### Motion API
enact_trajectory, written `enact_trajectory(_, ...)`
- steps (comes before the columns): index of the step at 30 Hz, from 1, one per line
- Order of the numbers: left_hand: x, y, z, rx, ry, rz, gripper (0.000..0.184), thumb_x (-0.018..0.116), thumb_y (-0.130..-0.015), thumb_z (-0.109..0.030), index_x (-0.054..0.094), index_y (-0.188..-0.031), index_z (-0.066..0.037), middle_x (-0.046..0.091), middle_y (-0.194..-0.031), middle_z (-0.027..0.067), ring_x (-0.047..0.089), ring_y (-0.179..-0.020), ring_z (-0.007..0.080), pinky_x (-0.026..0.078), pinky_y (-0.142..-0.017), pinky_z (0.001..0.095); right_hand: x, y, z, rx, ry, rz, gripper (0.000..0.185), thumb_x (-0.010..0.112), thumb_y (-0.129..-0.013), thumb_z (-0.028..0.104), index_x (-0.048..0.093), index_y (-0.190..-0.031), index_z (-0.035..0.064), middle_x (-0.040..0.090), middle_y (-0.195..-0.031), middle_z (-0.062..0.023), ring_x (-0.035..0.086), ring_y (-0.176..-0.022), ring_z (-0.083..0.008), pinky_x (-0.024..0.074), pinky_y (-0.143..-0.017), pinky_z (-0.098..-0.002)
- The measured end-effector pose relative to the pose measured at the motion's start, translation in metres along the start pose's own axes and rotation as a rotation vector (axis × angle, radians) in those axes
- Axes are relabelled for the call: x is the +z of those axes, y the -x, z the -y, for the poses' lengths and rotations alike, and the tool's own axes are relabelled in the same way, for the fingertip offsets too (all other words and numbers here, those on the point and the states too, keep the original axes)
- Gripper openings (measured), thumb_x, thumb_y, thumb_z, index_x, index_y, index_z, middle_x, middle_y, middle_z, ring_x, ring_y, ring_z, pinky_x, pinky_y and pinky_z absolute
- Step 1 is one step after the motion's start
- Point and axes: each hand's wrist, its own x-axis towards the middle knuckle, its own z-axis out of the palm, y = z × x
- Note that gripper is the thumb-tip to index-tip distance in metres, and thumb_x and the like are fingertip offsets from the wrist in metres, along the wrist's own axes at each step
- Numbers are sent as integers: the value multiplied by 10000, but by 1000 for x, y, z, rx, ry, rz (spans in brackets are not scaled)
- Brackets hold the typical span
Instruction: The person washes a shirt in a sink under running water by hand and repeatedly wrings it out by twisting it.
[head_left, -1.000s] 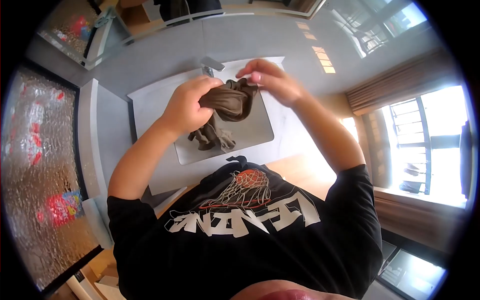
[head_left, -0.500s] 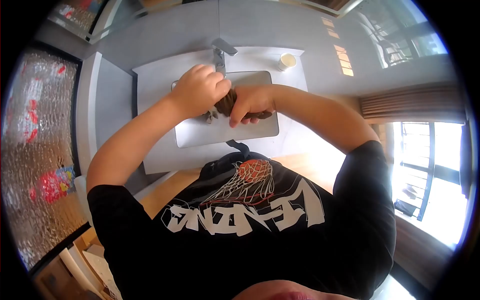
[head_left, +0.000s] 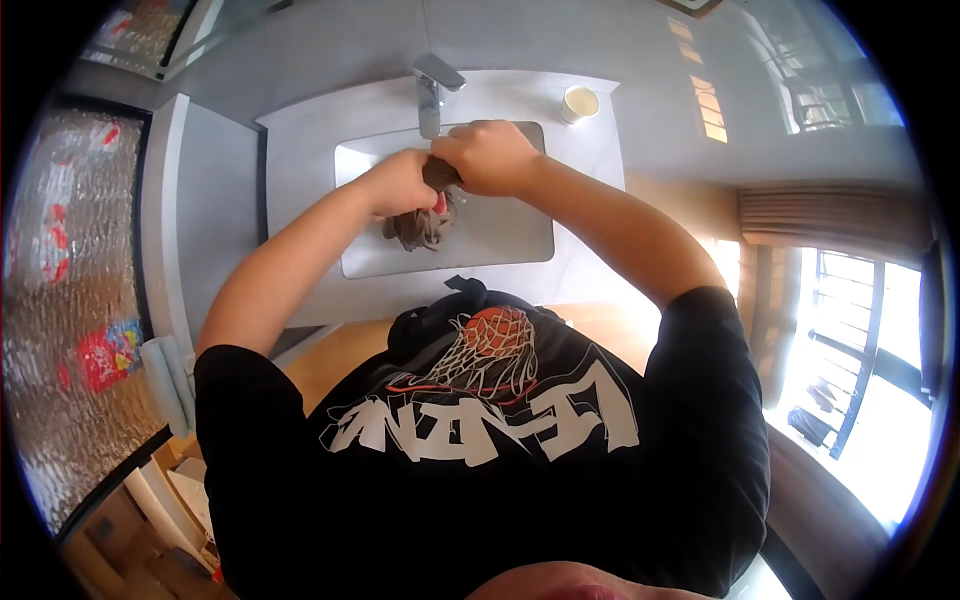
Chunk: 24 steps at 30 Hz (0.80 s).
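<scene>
A twisted brown cloth [head_left: 416, 230] hangs over the white sink [head_left: 500, 262], its loose, frayed-looking end dangling below my hands. My left hand [head_left: 397, 184] is closed around its lower part. Higher up and to the right, my right hand [head_left: 490, 157] grips the other end, just in front of the faucet [head_left: 430, 95]. A short bunched stretch of the cloth shows between the two fists. The parts inside my fingers are hidden.
A pale cup [head_left: 579, 104] stands on the white counter [head_left: 590, 200] at the back right. A textured glass panel [head_left: 90, 250] is on the left, and a bright window [head_left: 850, 340] is on the right.
My right hand has moved up and back towards the faucet, while my left hand has come slightly lower. More of the cloth's loose end now hangs beneath the left hand.
</scene>
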Motion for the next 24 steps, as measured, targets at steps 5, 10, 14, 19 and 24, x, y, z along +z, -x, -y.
enact_trajectory(5,4,14,-21,-45,300,-4,270,660,-775,-81,649,-1024,24,659,-850,85,625,-731,182,500,-721,294,-12,-7,18,146,68,55,320,661,-844,242,494,-1064,79,682,-852,-88,685,-762,-330,542,-617,-420)
enact_trajectory(10,-2,26,-28,240,-233,-162,269,640,-809,-193,671,-983,10,692,-832,96,663,-749,221,506,-722,349,-38,9,33,221,-199,69,459,688,-859,344,487,-1164,67,670,-1014,-142,671,-919,-312,532,-758,-424)
enact_trajectory(14,-4,49,-52,429,-863,-322,241,667,-740,-204,672,-923,-48,700,-807,98,659,-741,362,513,-702,441,-44,32,4,489,-1364,136,518,666,-875,510,559,-1169,98,630,-1167,-122,624,-1073,-265,491,-900,-413)
enact_trajectory(19,-11,43,-45,958,-1214,-419,368,745,-706,-303,642,-1016,-134,596,-680,59,621,-631,277,459,-593,398,-29,36,19,515,-2014,449,622,663,-890,501,507,-1348,110,564,-1341,-156,586,-1199,-341,502,-956,-565)
enact_trajectory(24,-24,33,-33,1121,-1364,-496,395,745,-684,-269,660,-1036,-110,552,-674,32,571,-613,235,439,-588,373,0,18,7,405,-2162,684,217,674,-876,119,625,-1080,64,690,-1027,-86,691,-789,-190,473,-464,-275)
